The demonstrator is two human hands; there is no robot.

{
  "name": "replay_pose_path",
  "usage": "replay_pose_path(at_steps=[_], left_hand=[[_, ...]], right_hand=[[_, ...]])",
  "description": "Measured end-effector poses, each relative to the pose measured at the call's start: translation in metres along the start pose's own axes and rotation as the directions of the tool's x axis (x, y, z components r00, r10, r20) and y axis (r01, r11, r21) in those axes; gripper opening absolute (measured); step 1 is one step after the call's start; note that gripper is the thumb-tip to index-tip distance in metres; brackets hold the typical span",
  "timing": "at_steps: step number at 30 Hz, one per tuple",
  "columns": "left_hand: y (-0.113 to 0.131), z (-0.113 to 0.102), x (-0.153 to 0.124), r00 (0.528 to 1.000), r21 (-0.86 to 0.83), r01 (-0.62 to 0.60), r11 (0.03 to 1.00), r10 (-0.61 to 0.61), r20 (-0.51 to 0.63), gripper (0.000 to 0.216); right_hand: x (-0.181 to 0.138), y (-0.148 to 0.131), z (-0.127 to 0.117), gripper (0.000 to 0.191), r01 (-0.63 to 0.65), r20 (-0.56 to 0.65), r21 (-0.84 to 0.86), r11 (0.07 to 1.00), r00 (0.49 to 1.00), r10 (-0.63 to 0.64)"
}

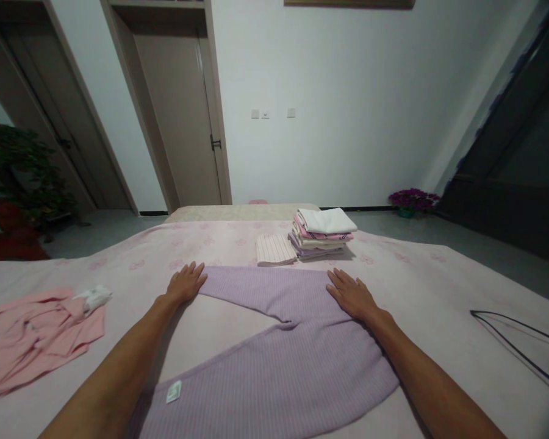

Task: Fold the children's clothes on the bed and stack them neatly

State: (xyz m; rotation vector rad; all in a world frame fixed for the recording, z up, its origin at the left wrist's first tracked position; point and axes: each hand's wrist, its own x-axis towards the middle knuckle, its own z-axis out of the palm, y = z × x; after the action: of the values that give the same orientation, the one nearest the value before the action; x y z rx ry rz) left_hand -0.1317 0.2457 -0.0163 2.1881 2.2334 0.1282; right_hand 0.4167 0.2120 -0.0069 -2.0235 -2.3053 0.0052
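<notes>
A lilac ribbed garment [279, 353] lies spread on the pink bedspread [416, 268] in front of me, one sleeve folded across its top. My left hand [186, 283] lies flat with fingers stretched out on the sleeve's left end. My right hand [350, 293] rests flat, fingers together and extended, on the garment's upper right edge. A small white label [174, 391] shows near the lower left of the garment.
A stack of folded clothes [322, 233] sits at the far side, with a folded striped pink piece [275, 249] beside it. A crumpled pink garment [36, 338] with a white piece [93, 299] lies at left. A black wire hanger [521, 346] lies at right. Doors, a plant and flowers stand beyond.
</notes>
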Motion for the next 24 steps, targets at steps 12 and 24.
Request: replay_pose_path(at_steps=[12, 24], left_hand=[[-0.008, -0.030, 0.008, 0.994, -0.069, 0.017, 0.997, -0.024, -0.105, 0.042], [-0.025, -0.094, -0.102, 0.988, -0.513, -0.075, 0.855, -0.007, -0.156, 0.028]], right_hand=[[0.000, 0.002, -0.009, 0.049, -0.232, -0.224, -0.007, 0.973, 0.948, 0.224], [-0.029, 0.020, -0.052, 0.030, -0.146, -0.226, 0.274, 0.951, 0.951, 0.211]])
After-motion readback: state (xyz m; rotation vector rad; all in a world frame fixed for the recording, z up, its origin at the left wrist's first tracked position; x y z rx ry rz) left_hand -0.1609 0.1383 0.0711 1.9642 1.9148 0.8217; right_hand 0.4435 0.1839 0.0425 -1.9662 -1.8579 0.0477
